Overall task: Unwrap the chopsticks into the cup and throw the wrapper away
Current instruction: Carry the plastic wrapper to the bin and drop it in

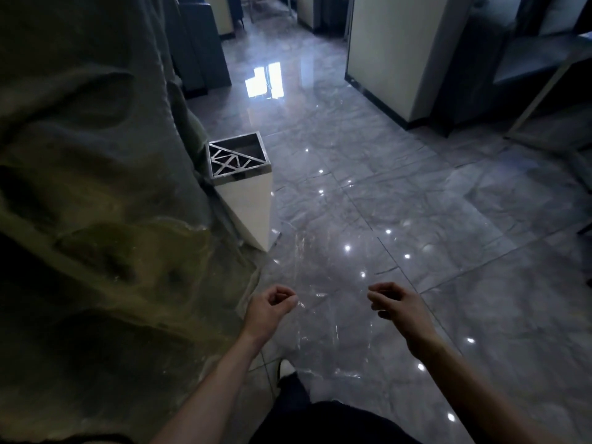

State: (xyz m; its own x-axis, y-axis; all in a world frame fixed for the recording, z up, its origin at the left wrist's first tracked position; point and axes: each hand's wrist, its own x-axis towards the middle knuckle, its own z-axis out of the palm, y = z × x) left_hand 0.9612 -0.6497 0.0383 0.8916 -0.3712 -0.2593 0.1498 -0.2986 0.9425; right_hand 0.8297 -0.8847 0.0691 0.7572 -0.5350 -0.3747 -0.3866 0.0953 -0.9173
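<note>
A clear plastic wrapper (333, 302) shows only as faint glints and creases, stretched between my two hands above the glossy floor. My left hand (267, 310) pinches its left edge with thumb and curled fingers. At its right edge is my right hand (400, 306), fingers bent, apparently holding that side. A square waste bin (253, 206) with a metal lattice top stands ahead and to the left, about an arm's length beyond my left hand. No chopsticks and no cup are in view.
A rough rock-like wall (96, 203) fills the left side, right against the bin. Shiny grey marble floor (416, 203) spreads ahead and right. A white pillar (394, 52) and dark furniture stand at the far right. My shoe (285, 368) shows below.
</note>
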